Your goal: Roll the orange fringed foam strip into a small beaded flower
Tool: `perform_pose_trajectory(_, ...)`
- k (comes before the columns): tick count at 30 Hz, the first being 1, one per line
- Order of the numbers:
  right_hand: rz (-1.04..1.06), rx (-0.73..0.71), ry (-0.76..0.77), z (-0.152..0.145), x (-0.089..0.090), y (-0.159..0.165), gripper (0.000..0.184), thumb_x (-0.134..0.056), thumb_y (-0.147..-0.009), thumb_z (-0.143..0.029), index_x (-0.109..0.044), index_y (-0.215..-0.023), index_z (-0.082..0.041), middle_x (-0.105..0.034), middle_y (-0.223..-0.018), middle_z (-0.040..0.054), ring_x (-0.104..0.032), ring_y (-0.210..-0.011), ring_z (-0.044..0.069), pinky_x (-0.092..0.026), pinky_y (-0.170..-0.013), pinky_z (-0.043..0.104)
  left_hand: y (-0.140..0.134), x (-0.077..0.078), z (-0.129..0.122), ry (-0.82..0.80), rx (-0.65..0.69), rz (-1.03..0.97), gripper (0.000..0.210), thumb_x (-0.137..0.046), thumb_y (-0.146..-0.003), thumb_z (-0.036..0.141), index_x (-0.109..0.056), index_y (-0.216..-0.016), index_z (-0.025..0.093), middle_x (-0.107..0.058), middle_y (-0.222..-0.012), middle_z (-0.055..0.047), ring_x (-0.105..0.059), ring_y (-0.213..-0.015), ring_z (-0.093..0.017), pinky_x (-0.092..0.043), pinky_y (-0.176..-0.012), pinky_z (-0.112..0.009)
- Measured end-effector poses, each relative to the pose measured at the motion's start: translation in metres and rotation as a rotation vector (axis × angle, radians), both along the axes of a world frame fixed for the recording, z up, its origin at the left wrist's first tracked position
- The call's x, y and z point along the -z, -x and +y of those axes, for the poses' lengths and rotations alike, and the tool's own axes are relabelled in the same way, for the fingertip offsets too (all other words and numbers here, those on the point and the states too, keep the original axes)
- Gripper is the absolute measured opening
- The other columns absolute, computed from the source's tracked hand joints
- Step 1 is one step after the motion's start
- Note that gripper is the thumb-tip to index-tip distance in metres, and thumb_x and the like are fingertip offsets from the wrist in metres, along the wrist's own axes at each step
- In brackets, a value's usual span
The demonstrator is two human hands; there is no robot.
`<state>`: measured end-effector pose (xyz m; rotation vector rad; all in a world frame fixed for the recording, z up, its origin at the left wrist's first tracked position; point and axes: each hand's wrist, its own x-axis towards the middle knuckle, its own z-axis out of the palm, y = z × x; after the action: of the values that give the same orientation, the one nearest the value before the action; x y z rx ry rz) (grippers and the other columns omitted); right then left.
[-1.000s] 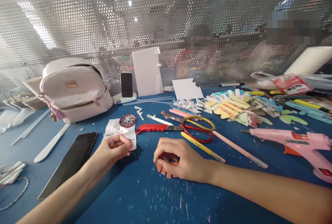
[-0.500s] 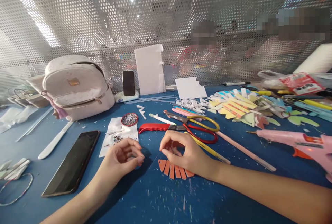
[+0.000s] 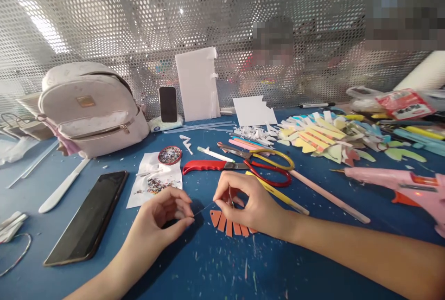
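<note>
My left hand (image 3: 163, 214) and my right hand (image 3: 245, 205) hover close together above the blue table (image 3: 194, 267). A thin thread (image 3: 204, 208) stretches between their pinched fingertips. Just under my right hand lies an orange fringed foam piece (image 3: 227, 224). A white paper with scattered beads (image 3: 155, 181) and a small round bead tin (image 3: 170, 155) sit left of my hands. Red-handled scissors (image 3: 222, 166) and yellow-handled scissors (image 3: 264, 156) lie beyond my right hand.
A black phone (image 3: 88, 216) lies at the left, a white backpack (image 3: 90, 110) behind it. A pink glue gun (image 3: 399, 181) is at the right, coloured foam cutouts (image 3: 323, 140) at the back right. A perforated metal screen (image 3: 222, 26) bounds the table; people sit behind it.
My left hand came away from the bead paper toward my right hand. My right hand lifted off the orange foam piece, and both now pinch a thread.
</note>
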<state>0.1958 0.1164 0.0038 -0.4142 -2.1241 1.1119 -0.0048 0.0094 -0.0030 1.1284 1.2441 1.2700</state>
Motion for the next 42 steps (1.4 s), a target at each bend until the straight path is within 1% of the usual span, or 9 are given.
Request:
perform_pose_trajectory(4,-0.02,-0.002,-0.003,0.0,-0.001,0.0,0.009,-0.06,-0.078,-0.008,-0.059,-0.076,-0.017,-0.056,-0.071,-0.0016,-0.049,-0.058,0.009,-0.035,-0.045,0.019,-0.001,-0.002,0.0,-0.003,-0.007,-0.005,0.019,-0.072,-0.075,0.009,-0.064,-0.089,0.018,-0.064,-0.074,0.002,-0.061,-0.071,-0.011,-0.05,-0.07,-0.024)
perform_pose_trajectory(15,-0.039,0.004,-0.029,0.001,-0.001,0.0,0.011,-0.059,-0.076,-0.007,-0.059,-0.075,-0.017,-0.055,-0.069,-0.0021,-0.049,-0.058,0.008,-0.037,-0.045,0.019,-0.002,-0.003,0.001,0.006,-0.019,0.007,0.019,-0.073,-0.074,0.011,-0.063,-0.089,0.017,-0.064,-0.075,0.001,-0.061,-0.071,-0.013,-0.051,-0.071,-0.026)
perform_pose_trajectory(21,-0.059,-0.005,-0.029,0.001,-0.003,0.0,0.011,-0.058,-0.077,-0.007,-0.058,-0.076,-0.018,-0.056,-0.07,-0.0014,-0.05,-0.059,0.009,-0.038,-0.046,0.019,-0.002,-0.003,0.001,0.002,-0.018,0.009,0.019,-0.074,-0.074,0.012,-0.064,-0.089,0.017,-0.064,-0.074,0.002,-0.061,-0.07,-0.012,-0.051,-0.07,-0.025)
perform_pose_trajectory(28,-0.057,-0.024,-0.042,0.001,-0.001,-0.001,0.01,-0.059,-0.078,-0.008,-0.058,-0.078,-0.018,-0.056,-0.073,-0.0013,-0.051,-0.061,0.009,-0.037,-0.047,0.02,-0.001,0.0,0.001,-0.014,0.0,-0.005,0.019,-0.072,-0.076,0.009,-0.064,-0.09,0.018,-0.064,-0.075,0.003,-0.06,-0.072,-0.01,-0.05,-0.07,-0.021)
perform_pose_trajectory(33,-0.084,-0.062,-0.106,-0.001,-0.001,-0.002,0.009,-0.059,-0.081,-0.009,-0.059,-0.077,-0.018,-0.054,-0.073,-0.0015,-0.051,-0.061,0.009,-0.039,-0.051,0.02,-0.002,-0.002,-0.001,-0.023,-0.004,0.058,0.017,-0.071,-0.076,0.011,-0.063,-0.09,0.018,-0.066,-0.075,0.001,-0.062,-0.071,-0.012,-0.05,-0.069,-0.024)
perform_pose_trajectory(37,-0.139,-0.101,-0.114,-0.003,-0.004,-0.001,0.01,-0.059,-0.081,-0.008,-0.059,-0.077,-0.018,-0.057,-0.075,-0.0007,-0.05,-0.06,0.009,-0.043,-0.055,0.021,-0.006,-0.004,-0.004,-0.017,0.015,0.172,0.015,-0.07,-0.077,0.012,-0.062,-0.088,0.019,-0.067,-0.076,0.0,-0.064,-0.073,-0.014,-0.052,-0.071,-0.026)
perform_pose_trajectory(42,-0.164,-0.092,-0.127,-0.004,-0.006,-0.001,0.011,-0.06,-0.08,-0.008,-0.06,-0.076,-0.018,-0.059,-0.073,-0.0006,-0.049,-0.059,0.01,-0.042,-0.055,0.021,-0.012,-0.006,-0.004,-0.055,-0.027,0.237,0.015,-0.07,-0.075,0.012,-0.063,-0.086,0.02,-0.068,-0.074,0.0,-0.065,-0.07,-0.015,-0.055,-0.072,-0.027)
